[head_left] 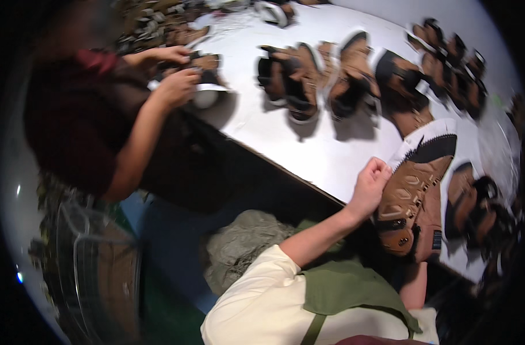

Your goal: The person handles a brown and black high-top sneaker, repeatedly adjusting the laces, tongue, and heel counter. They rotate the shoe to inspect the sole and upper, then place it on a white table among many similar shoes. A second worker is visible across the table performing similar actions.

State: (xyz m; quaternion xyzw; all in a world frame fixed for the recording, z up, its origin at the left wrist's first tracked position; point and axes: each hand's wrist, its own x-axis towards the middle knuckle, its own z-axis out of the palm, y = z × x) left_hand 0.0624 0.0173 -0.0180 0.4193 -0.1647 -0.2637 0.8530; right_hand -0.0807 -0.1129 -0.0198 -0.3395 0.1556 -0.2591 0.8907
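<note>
Upper (412,198): pieced together, sole not seen | left hand (370,185): curled at its edge, grip unclear | right hand: hidden, cannot be told

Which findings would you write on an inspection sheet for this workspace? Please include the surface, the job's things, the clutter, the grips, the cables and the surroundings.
Surface: white table, bearing several brown-and-black shoe pieces.
Job's things: brown shoe upper with a black and white end, tilted.
Clutter: jumbled pile at the far left; clear plastic at the right.
Grips: left grip has curled fingers at the upper's edge, pinch uncertain; right grip is hidden behind the upper.
Cables: nothing seen.
Surroundings: co-worker at left, handling another piece; crumpled grey-green material below the table edge.
</note>
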